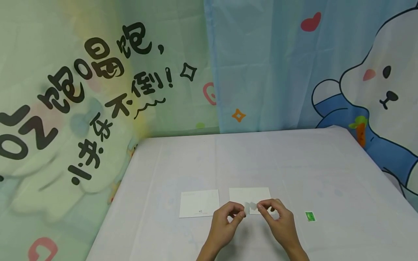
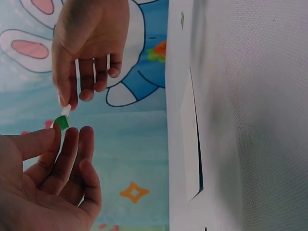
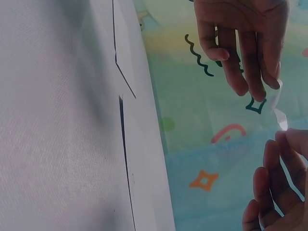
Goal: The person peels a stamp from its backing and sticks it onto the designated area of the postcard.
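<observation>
My left hand (image 1: 226, 222) pinches a small stamp-like sticker between thumb and fingertips. Its green face (image 2: 62, 122) shows in the left wrist view, while its back looks pale in the head view. Facing it, the right hand (image 1: 280, 222) pinches a small white piece of paper (image 2: 66, 110) that meets the sticker's edge; whether the two are still joined is hard to tell. Both hands are raised off the table, close together, in front of a white card (image 1: 249, 194). Another white card (image 1: 199, 204) with a tiny printed mark lies to the left.
A second small green sticker with a white border (image 1: 310, 216) lies on the white tablecloth (image 1: 294, 163), right of the right hand. Behind the table hang a green printed curtain (image 1: 183, 105) and a blue one (image 1: 261, 72) with a cartoon animal.
</observation>
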